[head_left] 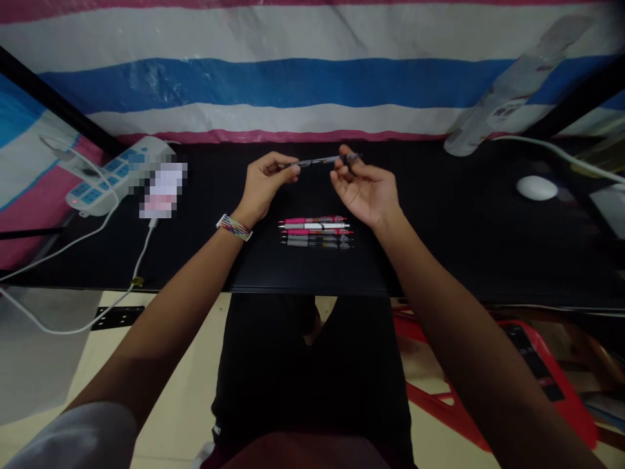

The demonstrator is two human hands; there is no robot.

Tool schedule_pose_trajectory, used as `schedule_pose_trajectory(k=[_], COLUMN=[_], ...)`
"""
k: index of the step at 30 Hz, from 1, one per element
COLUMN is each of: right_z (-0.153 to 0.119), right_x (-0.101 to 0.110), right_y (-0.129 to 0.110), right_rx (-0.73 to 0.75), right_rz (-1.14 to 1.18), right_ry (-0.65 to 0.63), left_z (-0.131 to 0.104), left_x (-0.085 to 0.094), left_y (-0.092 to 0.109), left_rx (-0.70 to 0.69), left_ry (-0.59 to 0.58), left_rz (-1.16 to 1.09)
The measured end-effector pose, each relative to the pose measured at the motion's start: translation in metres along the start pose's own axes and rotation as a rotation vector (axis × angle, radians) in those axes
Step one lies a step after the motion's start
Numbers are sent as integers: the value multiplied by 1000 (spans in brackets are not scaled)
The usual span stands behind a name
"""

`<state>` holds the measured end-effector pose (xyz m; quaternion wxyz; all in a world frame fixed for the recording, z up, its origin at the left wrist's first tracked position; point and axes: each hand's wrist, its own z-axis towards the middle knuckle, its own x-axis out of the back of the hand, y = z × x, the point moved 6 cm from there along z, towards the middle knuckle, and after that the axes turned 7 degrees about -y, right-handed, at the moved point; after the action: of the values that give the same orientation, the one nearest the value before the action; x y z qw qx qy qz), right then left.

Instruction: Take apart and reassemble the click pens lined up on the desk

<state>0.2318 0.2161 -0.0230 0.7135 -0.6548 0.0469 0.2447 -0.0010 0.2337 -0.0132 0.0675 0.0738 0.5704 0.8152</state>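
A slim pen with a clear barrel and dark ends (322,160) lies level between my hands, above the black table. My left hand (263,182) pinches its left end between thumb and fingers. At the pen's right end, my right hand (366,189) is turned palm up, its curled fingers around the dark tip. Just below my hands, several pens lie side by side on the table: pink ones (305,232), a white one (317,226) and clear-and-dark ones (317,241).
A power strip (105,185) and a blurred phone (165,189) with white cables are on the left. To the right are a clear plastic bottle (493,104) and a white mouse (536,187). The black table's (312,280) front edge is near my lap; a red stool (541,365) stands below.
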Motion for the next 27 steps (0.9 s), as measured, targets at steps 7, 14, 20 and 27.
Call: schedule_pose_trajectory(k=[7, 14, 20, 27], right_z=[-1, -2, -4, 1], right_x=[1, -8, -7, -4], right_y=[-2, 1, -8, -1], right_rx=[61, 37, 76, 64], right_rz=[38, 5, -25, -67], right_ry=[-3, -16, -14, 15], left_z=[0, 3, -2, -3], left_x=[-1, 9, 0, 3], left_y=[0, -4, -1, 1], left_rx=[-43, -26, -20, -9], left_ry=[13, 71, 34, 48], left_rz=[-8, -34, -52, -88])
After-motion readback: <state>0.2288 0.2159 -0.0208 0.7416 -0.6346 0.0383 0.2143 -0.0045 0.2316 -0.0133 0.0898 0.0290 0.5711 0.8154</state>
